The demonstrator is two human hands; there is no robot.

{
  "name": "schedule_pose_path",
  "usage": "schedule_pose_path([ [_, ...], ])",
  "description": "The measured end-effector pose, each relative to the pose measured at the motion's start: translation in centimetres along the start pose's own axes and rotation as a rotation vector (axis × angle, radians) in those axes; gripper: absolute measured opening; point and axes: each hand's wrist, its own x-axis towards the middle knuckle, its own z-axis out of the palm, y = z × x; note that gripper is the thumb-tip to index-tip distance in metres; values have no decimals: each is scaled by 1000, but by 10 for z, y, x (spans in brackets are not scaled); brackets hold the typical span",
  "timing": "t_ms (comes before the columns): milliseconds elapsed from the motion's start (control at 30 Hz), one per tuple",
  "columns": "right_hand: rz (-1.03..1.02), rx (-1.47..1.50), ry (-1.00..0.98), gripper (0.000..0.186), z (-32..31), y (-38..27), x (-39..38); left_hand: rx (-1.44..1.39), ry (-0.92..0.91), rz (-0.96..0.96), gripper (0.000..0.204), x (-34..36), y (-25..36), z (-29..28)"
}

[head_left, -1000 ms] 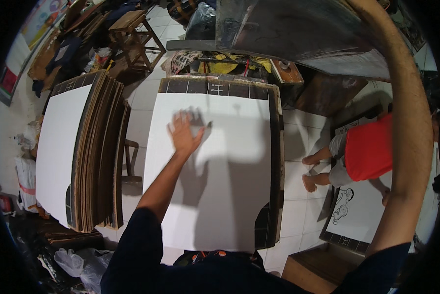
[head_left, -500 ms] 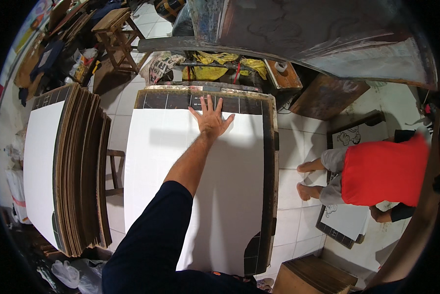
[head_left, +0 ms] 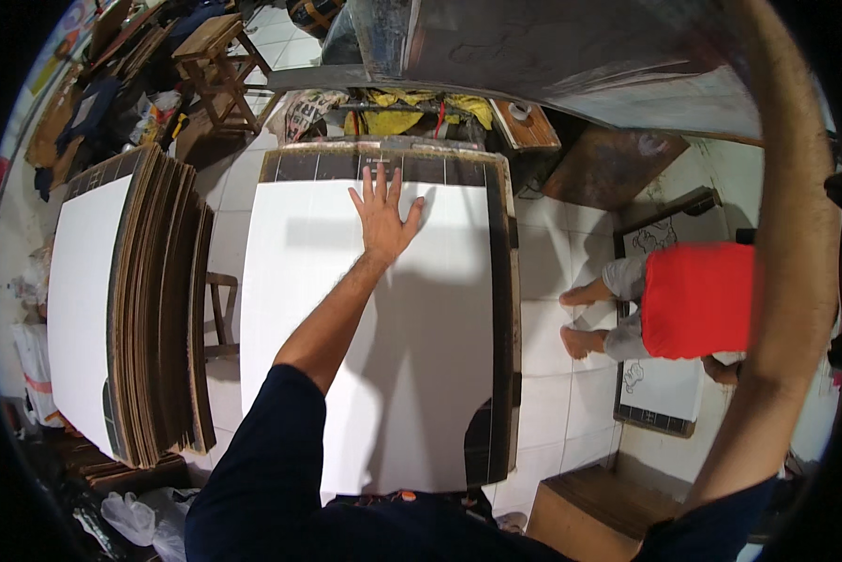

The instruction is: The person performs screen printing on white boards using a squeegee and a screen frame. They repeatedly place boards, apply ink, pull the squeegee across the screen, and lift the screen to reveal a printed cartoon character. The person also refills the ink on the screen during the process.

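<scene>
My left hand (head_left: 381, 217) lies with its fingers spread on a white sheet (head_left: 411, 356), its fingertips reaching the dark ruled strip at the far end. The sheet covers a dark-edged board (head_left: 503, 328) in front of me. My right forearm (head_left: 796, 234) rises along the right side and runs out at the top, so my right hand is beyond the picture. Behind that forearm's upper part is a large raised frame (head_left: 571, 66) with a grey panel and faint drawn lines, like a printing screen, tilted up past the board's far end.
On the left, a thick stack of boards (head_left: 149, 309) rests on a stool, white sheet on top. To the right, a person in red (head_left: 700, 300) bends over a board with line drawings (head_left: 660, 389). A wooden stool (head_left: 216, 70) stands far left; a brown box (head_left: 580, 515) sits near right.
My right forearm has swung left into plain view, upright along the right side. My left hand stays spread on the board's far end. The whole view has shifted slightly.
</scene>
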Motion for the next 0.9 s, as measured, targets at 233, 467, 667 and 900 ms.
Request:
schedule_pose_path([
  [233, 85, -217, 40, 68, 39, 27, -135, -1247, 124, -32, 61, -97, 163, -229],
  [467, -89, -180, 75, 55, 179, 15, -410, -1718, -40, -1221, 72, -253, 161, -244],
  [667, -2, -88, -142, 46, 268, 33, -492, -1401, -392, -1409, 73, -335, 72, -150],
  [900, 49, -29, -319, 35, 299, 58, -478, -173, -199, -351, 83, -359, 33, -149],
])
